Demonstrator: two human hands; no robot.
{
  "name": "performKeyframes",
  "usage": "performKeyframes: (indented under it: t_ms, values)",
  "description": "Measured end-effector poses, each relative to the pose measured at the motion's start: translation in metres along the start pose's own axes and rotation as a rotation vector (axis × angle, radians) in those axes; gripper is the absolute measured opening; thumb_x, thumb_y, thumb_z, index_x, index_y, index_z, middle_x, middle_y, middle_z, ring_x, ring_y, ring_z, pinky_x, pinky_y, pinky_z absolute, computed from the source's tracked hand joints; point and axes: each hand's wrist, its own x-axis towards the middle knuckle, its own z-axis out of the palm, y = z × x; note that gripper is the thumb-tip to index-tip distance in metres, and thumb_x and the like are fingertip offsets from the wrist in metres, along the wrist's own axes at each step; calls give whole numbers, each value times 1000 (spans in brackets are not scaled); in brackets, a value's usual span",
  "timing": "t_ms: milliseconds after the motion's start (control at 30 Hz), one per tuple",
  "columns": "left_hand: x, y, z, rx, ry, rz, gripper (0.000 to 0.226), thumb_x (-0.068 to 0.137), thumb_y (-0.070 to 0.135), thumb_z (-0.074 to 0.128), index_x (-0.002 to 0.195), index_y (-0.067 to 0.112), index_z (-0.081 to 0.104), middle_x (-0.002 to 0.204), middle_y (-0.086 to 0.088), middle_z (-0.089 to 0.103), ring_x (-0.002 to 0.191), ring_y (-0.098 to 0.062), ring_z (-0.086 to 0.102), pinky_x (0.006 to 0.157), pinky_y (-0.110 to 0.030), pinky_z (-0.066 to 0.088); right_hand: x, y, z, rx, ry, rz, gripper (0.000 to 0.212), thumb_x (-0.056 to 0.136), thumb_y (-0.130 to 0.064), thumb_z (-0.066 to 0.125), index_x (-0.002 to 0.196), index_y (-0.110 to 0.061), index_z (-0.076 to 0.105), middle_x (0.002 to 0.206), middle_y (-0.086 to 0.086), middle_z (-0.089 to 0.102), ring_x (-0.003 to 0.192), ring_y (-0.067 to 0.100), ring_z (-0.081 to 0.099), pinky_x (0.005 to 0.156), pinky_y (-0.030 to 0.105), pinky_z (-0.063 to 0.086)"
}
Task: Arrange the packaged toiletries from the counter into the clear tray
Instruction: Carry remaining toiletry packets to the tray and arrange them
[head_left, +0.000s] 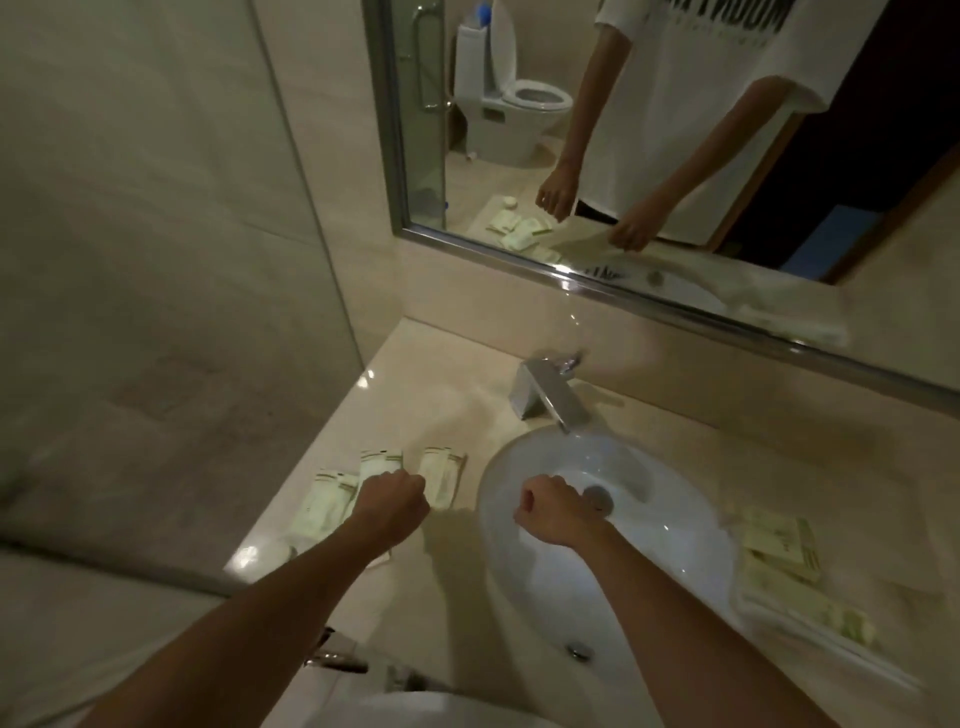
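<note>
Several pale green packaged toiletries (439, 480) lie flat on the beige counter left of the sink. My left hand (392, 501) hovers just above them with its fingers curled downward and hidden behind its back; nothing shows in its grip. My right hand (558, 512) hangs over the white basin, fingers loosely curled, holding nothing. The clear tray (836, 642) sits on the counter right of the sink, with several green packets (779, 545) lying in it.
The white sink (649, 571) separates the two groups, with a chrome faucet (545, 389) behind it. A small round white item (280, 552) lies near the left packets. A glass shower panel (156, 260) bounds the left side. The mirror (675, 156) reflects both hands.
</note>
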Motion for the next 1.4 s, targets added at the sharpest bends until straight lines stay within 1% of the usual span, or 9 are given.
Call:
performKeyframes:
  t_ms: [100,167,300,467,700,933,1100,1233,1400]
  values:
    - [-12,-33,6,-50,12,-65,17,86,24,50,90,11,60,91,-11,67,83,-33,65,65,-32,45,12,-27,21,31,-40,-14,15,81,-28,59,70,-20,53,81,5,64,77,24,63,68,33,49]
    - [-19,-56,14,-68,17,-77,14,81,25,62,85,12,57,80,-9,67,72,-30,65,59,-32,47,20,-45,33,19,-49,-27,12,80,-28,58,72,-20,54,84,6,65,80,26,63,71,34,51]
    - [-28,-96,35,-26,-24,-132,35,71,36,75,94,16,59,80,-2,64,67,-24,64,58,-32,50,32,-77,53,4,-41,-35,9,81,-29,54,81,-20,58,94,6,64,88,29,62,73,31,47]
    - [-29,-128,49,-34,-34,-210,43,90,43,50,124,16,45,117,-4,56,102,-23,59,85,-37,45,49,-103,78,-24,-90,-58,21,82,-36,59,96,-21,56,108,5,59,100,28,57,79,32,45]
    - [-21,-141,64,-97,-32,-311,66,85,56,53,132,14,36,122,-8,53,108,-26,54,88,-39,42,76,-112,94,-20,146,-58,34,88,-31,60,116,-14,51,123,7,45,119,27,42,88,36,44]
    - [-15,-148,75,-117,-82,-301,60,83,59,53,121,14,43,116,-5,56,104,-25,56,87,-40,41,96,-111,93,-184,175,-50,65,81,-28,72,135,-18,39,143,0,38,128,23,36,97,37,40]
    - [-8,-150,75,-126,-94,-308,59,81,59,54,117,14,45,114,-4,57,103,-24,56,87,-39,40,101,-113,95,-122,161,17,75,78,-25,76,139,-18,32,142,2,38,129,23,35,96,36,41]
    - [-8,-152,74,-222,-119,-315,56,79,55,60,115,15,44,114,-3,57,104,-23,56,88,-38,38,105,-108,98,-15,123,62,89,76,-22,78,146,-19,23,152,4,29,138,25,27,104,41,39]
    - [-10,-156,70,-395,-124,-325,34,83,47,61,101,20,49,105,1,61,98,-20,56,87,-36,35,105,-112,91,-49,161,82,83,72,-25,82,137,-18,31,133,7,39,124,26,40,88,36,48]
